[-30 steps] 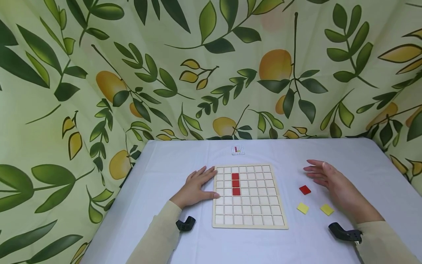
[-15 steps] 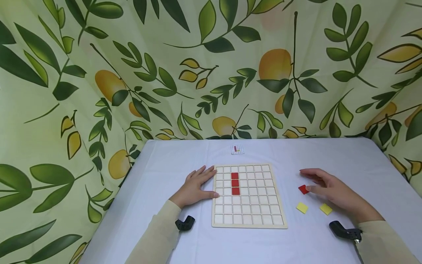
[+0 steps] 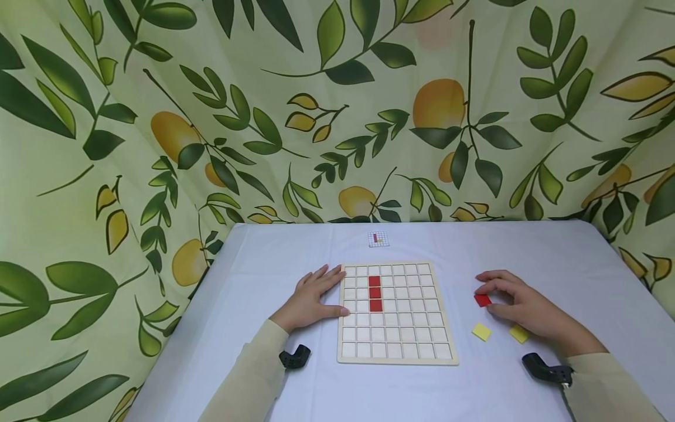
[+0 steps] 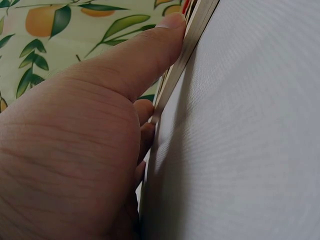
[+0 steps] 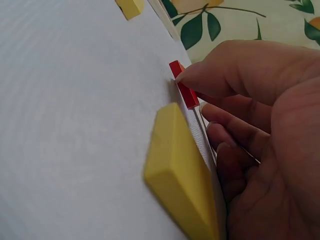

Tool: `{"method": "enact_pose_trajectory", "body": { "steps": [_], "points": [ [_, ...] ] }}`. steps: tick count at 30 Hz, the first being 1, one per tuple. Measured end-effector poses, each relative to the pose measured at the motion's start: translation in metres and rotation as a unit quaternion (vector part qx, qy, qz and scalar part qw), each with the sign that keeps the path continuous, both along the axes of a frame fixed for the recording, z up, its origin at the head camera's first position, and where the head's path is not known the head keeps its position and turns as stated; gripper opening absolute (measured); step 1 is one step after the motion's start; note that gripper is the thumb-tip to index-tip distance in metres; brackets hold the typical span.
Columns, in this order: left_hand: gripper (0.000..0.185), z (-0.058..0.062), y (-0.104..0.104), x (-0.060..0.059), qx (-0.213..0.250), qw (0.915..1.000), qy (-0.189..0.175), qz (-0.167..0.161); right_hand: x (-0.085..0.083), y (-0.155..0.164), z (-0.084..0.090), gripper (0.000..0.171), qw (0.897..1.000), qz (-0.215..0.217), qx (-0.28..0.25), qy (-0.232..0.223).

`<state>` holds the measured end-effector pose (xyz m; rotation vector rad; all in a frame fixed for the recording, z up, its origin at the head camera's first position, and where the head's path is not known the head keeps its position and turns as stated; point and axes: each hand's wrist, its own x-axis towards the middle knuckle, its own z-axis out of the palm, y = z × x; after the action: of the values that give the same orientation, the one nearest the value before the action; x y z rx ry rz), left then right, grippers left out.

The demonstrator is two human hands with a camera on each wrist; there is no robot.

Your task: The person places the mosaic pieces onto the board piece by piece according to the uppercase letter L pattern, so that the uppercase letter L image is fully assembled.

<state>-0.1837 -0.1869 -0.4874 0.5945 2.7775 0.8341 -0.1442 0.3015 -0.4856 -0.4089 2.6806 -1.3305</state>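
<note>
Fingers of the right hand [image 3: 519, 305] have closed since a second ago, pinching a red tile [image 3: 482, 300]; left hand [image 3: 311, 299] rests flat against the wooden board [image 3: 395, 357].

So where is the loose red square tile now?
In the head view, the red square tile lies on the table right of the wooden grid board, pinched by the right hand, above two yellow square tiles.

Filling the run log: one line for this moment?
left hand: rests flat against grid board edge | right hand: pinches loose red tile on table | board: three red tiles in column | two yellow tiles loose
</note>
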Motion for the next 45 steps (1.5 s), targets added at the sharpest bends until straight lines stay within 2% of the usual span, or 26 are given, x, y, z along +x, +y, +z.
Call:
{"method": "enact_pose_trajectory", "body": {
  "steps": [6, 17, 28, 33, 39, 45],
  "points": [
    [0.096, 0.001, 0.000, 0.001, 0.000, 1.0000, -0.001, -0.002, 0.000, -0.002, -0.002, 0.019, 1.000, -0.015, -0.012, 0.020],
    [0.096, 0.001, 0.000, 0.001, -0.002, 1.0000, 0.003, -0.003, 0.002, -0.004, -0.005, 0.009, 0.997, -0.061, 0.003, 0.050],
    [0.098, 0.002, -0.001, 0.001, 0.002, 0.9999, -0.002, -0.010, 0.006, -0.007, 0.003, 0.014, 0.994, -0.094, -0.007, 0.055],
    [0.097, 0.001, -0.001, 0.000, -0.002, 1.0000, 0.001, -0.009, 0.008, -0.015, 0.011, 0.017, 0.994, -0.086, -0.033, 0.050],
    [0.097, 0.000, -0.001, -0.001, -0.004, 1.0000, 0.000, -0.007, 0.011, -0.026, 0.022, 0.016, 0.995, -0.057, -0.073, 0.041],
    [0.098, 0.000, -0.002, -0.001, 0.001, 0.9999, 0.005, -0.012, 0.014, -0.038, 0.025, 0.016, 0.994, -0.033, -0.101, 0.037]
  ]
}}
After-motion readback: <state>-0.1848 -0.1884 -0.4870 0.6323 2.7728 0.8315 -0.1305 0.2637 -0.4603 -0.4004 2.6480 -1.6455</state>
